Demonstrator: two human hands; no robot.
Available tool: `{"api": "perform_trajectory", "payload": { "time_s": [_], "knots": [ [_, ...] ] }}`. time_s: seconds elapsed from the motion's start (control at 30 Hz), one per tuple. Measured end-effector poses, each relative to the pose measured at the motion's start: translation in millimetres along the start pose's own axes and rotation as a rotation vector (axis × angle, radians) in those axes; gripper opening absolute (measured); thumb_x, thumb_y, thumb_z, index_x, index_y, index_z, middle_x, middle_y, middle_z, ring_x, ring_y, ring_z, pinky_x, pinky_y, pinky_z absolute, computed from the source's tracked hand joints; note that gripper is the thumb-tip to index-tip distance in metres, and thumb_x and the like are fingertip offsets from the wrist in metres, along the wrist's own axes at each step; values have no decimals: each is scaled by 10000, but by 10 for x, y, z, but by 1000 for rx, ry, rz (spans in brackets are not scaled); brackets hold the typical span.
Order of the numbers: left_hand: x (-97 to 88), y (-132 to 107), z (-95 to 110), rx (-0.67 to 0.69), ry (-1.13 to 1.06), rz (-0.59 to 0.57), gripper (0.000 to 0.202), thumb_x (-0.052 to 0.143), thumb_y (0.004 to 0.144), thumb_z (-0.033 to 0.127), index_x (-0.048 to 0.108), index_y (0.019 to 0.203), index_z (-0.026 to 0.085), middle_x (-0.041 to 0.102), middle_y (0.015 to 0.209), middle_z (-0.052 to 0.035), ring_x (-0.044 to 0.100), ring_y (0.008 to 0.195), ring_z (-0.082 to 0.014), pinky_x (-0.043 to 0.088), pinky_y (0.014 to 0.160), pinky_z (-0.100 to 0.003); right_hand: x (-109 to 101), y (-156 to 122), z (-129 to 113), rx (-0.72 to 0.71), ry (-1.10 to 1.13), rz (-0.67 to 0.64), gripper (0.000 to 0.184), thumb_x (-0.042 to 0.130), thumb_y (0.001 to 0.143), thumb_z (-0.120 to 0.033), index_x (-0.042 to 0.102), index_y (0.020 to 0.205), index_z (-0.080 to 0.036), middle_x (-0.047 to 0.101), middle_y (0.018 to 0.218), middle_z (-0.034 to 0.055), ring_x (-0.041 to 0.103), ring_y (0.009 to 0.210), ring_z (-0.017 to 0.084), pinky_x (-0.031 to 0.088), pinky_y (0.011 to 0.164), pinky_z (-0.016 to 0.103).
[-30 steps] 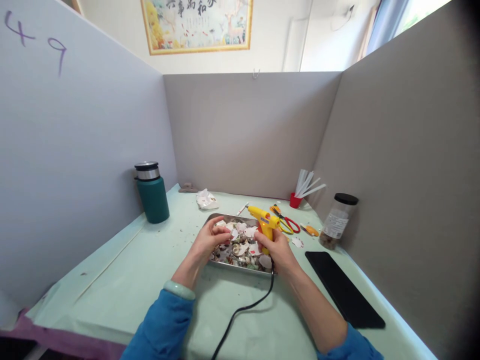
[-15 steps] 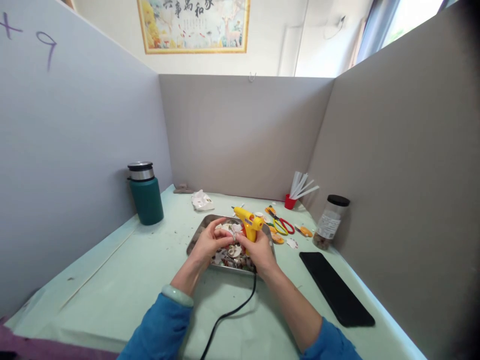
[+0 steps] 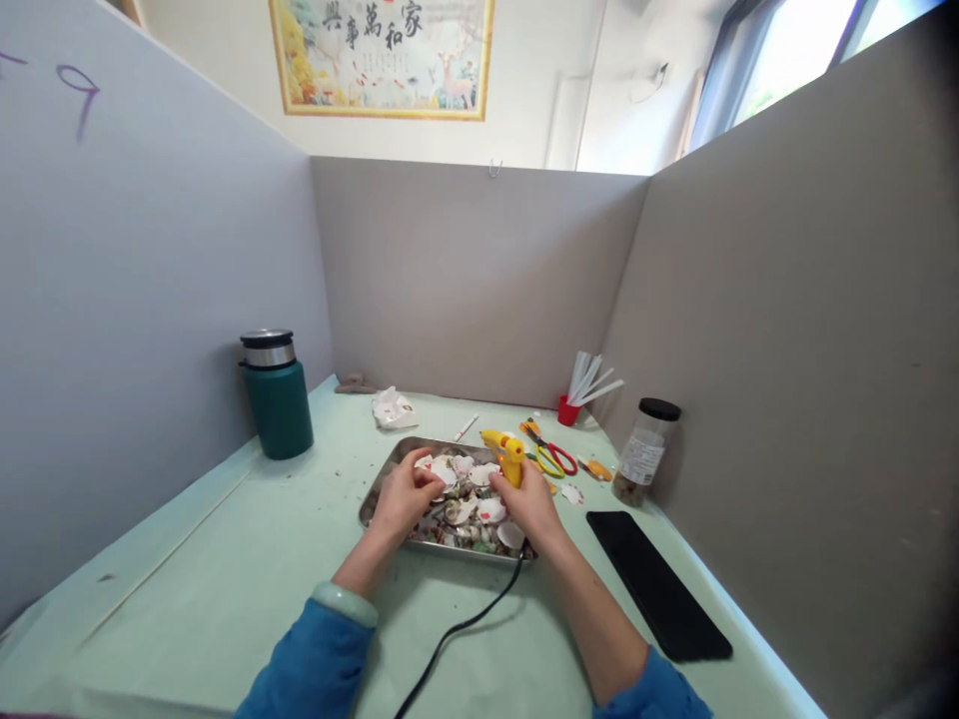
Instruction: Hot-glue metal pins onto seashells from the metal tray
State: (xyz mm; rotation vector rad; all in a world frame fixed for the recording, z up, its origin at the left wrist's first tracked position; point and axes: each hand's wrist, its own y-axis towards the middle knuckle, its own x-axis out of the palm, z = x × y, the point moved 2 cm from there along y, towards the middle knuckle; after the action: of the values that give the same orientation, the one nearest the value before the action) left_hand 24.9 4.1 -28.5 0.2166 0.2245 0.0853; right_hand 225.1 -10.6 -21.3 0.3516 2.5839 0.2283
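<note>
A yellow hot glue gun (image 3: pixel 512 461) is in my right hand (image 3: pixel 531 499), its nozzle pointing away and to the left. The thumb of this hand reaches out over the tray. My left hand (image 3: pixel 405 494) is above the left part of the metal tray (image 3: pixel 435 548), with thumb and fingertips drawn together. Whatever may be between those fingertips is too small to make out. White shells (image 3: pixel 490 510) and small snail-like shells (image 3: pixel 465 534) fill the tray below both hands. The glue gun's black cord (image 3: pixel 471 624) runs down toward the front.
Scissors (image 3: pixel 550 454) with red and yellow handles lie right of the tray, near orange pieces (image 3: pixel 597 469). Behind are a red cup of white sticks (image 3: pixel 567 410) and crumpled paper (image 3: pixel 394 408). A green bottle (image 3: pixel 277 409), a clear jar (image 3: pixel 644 454) and a black slab (image 3: pixel 659 584) flank the tray.
My hands, close together over the tray before, are now apart, the left one farther left. The glue gun stays in my right hand, slightly lower. The view has tilted up a little.
</note>
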Motion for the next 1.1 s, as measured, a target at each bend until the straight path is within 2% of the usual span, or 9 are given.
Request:
{"api": "perform_trajectory", "payload": {
  "time_s": [0.07,0.13,0.3,0.43,0.57,0.67,0.73,0.87,1.1],
  "knots": [
    [1,-1,-35,-44,23,-29,320,573,842,289,546,1130,151,634,1004,-64,625,802,-170,525,701,-354,9,-5,-8,-7,-44,-26,248,555,891,-290,567,1097,-150,615,1048,55,621,859,171,528,733,358],
    [1,-7,-52,-86,32,-50,318,534,870,304,535,1152,156,588,1120,-85,607,911,-195,521,759,-398,17,-15,-28,-13,-78,-53,254,552,893,-291,563,1106,-154,612,1060,58,620,869,174,526,742,363],
    [26,-1,-43,-157,5,-78,340,541,864,303,525,1174,164,567,1171,-93,591,970,-215,507,801,-425,25,-39,-89,-58,-115,-148,257,560,889,-290,568,1104,-151,612,1068,59,617,890,181,521,760,377],
    [59,9,-4,-179,-83,-100,338,541,865,306,528,1170,163,568,1169,-93,591,968,-214,509,797,-422,28,-27,-79,-59,-91,-163,249,564,886,-288,575,1092,-149,609,1077,61,611,914,188,512,784,393],
    [30,-44,98,-158,-231,-134,333,563,852,275,519,1160,156,608,1039,-67,620,833,-173,530,726,-371,39,-20,-45,-36,27,-162,235,561,888,-286,575,1075,-143,620,1018,50,623,830,162,531,709,344],
    [-10,-105,189,-123,-353,-175,470,676,747,219,475,1166,149,612,828,-2,630,678,-129,533,703,-327,75,-45,-52,-20,152,-159,228,551,895,-294,570,1060,-138,625,932,30,617,709,125,531,604,280],
    [-19,-135,228,-112,-414,-198,555,734,670,226,466,1151,147,601,761,22,635,639,-124,533,688,-310,118,-68,-70,-22,227,-151,219,548,897,-297,571,1043,-136,621,884,16,603,654,108,519,560,253],
    [14,-156,243,-112,-462,-245,612,781,591,264,491,1116,139,610,695,26,635,592,-135,526,616,-292,211,-98,-97,-37,349,-145,208,549,897,-293,568,1031,-135,610,837,1,577,596,86,497,513,222],
    [45,-169,249,-111,-452,-263,606,781,585,272,502,1105,137,617,665,25,638,579,-142,520,601,-294,267,-143,-168,-10,454,-219,164,557,894,-262,575,988,-128,597,786,-15,554,552,70,473,469,194]
  ]
}}
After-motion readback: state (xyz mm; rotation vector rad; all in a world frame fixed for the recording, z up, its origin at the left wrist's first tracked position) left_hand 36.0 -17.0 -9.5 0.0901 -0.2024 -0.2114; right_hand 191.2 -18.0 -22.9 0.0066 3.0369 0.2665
